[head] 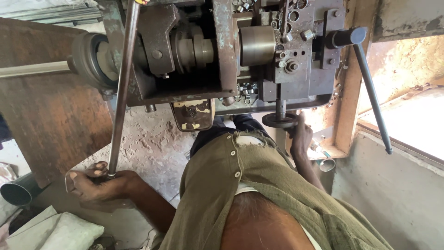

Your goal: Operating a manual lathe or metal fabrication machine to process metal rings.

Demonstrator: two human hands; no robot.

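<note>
My left hand [98, 182] is closed around the lower end of a long steel lever rod [121, 88] that runs up to an old grey lathe-like machine [222, 51]. My right hand [301, 137] grips a small black handwheel [280, 121] on a short vertical shaft under the machine's front. A thick metal cylinder [256, 45] sits in the machine's middle. Several small metal rings [247, 88] lie in its tray. My olive shirt [259, 185] fills the bottom of the view.
A second long lever [372, 92] with a dark hub slants down at the right. A rusty metal sheet [51, 115], a grey pipe [18, 190] and white sacks [51, 229] are at the left. A window opening [411, 125] and concrete wall [393, 194] stand right.
</note>
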